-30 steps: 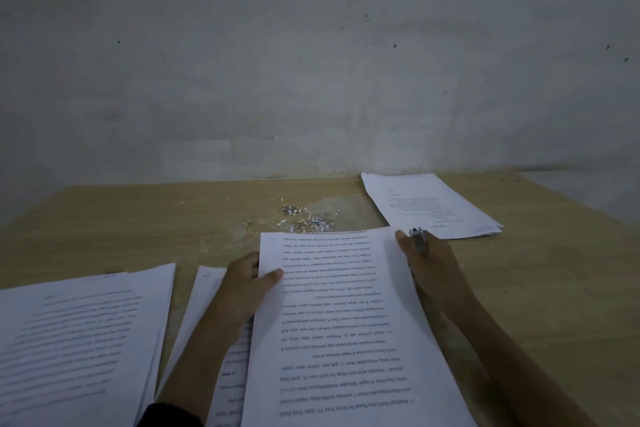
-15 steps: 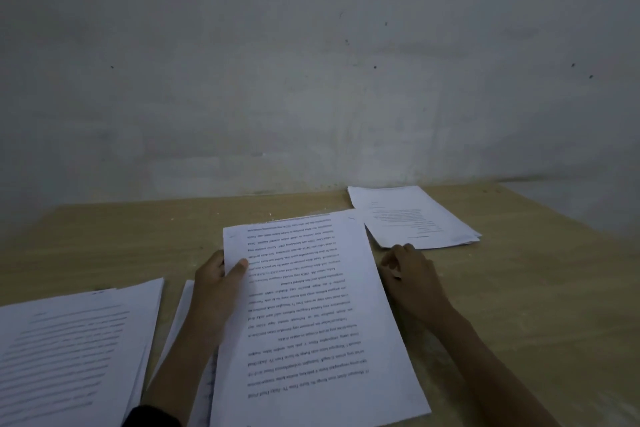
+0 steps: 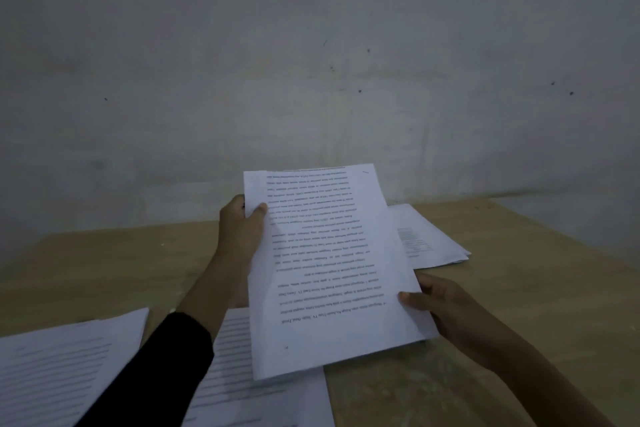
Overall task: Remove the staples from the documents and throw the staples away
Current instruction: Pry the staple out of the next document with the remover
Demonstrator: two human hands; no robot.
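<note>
While the left hand (image 3: 242, 232) grips its far left edge and the right hand (image 3: 446, 308) pinches its near right edge, the white sheaf of printed pages (image 3: 332, 270) hangs above the light wooden table (image 3: 554, 270), probably for carrying to the far-right white paper stack (image 3: 433, 239).

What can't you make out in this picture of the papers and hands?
Head view only:
- Print on the document: too small and blurred to read.
- Whether it is still stapled: too small to tell.
- Right hand: fingers hidden under the document; only the thumb shows.
- Stack at lower left: cut off by the picture's edges.
- Table behind the document: hidden by it.
</note>
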